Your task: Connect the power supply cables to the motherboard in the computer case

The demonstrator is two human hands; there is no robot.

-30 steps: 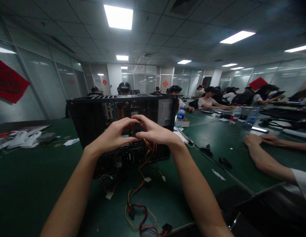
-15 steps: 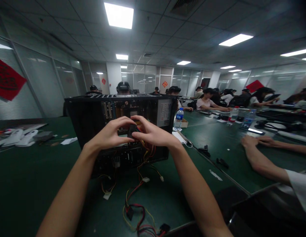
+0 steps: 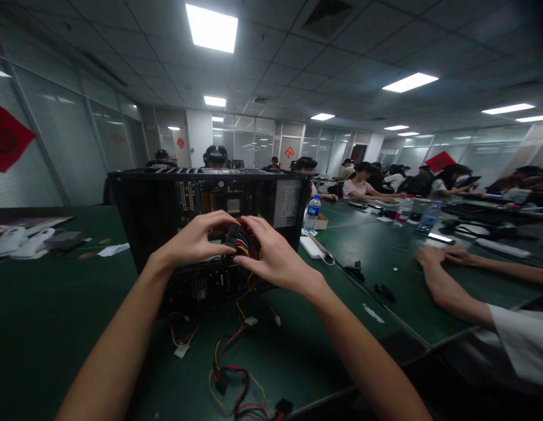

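Between my two hands sits a black multi-pin power connector [image 3: 231, 236] with a bundle of coloured wires [image 3: 244, 242] running from its right side. My left hand [image 3: 199, 237] pinches it from the left, thumb below and fingers on top. From the right, my right hand [image 3: 275, 248] curls its fingers and thumb around the connector's wire end. Directly behind them stands an open black computer case [image 3: 131, 216], its inner boards and slots showing. Loose power cables [image 3: 236, 368] with black and white plugs hang from the case onto the green table [image 3: 78, 327].
White gloves [image 3: 28, 241] and a grey block [image 3: 65, 240] lie at the left. A water bottle [image 3: 312, 213] and a white power bank-like box [image 3: 312, 247] are right of the case. A co-worker's forearms [image 3: 455, 275] rest at the right; small black parts [image 3: 354, 270] lie between.
My right hand's fingers have opened around the wires, and the connector has turned so its pin face shows more. The view has shifted slightly to the right.
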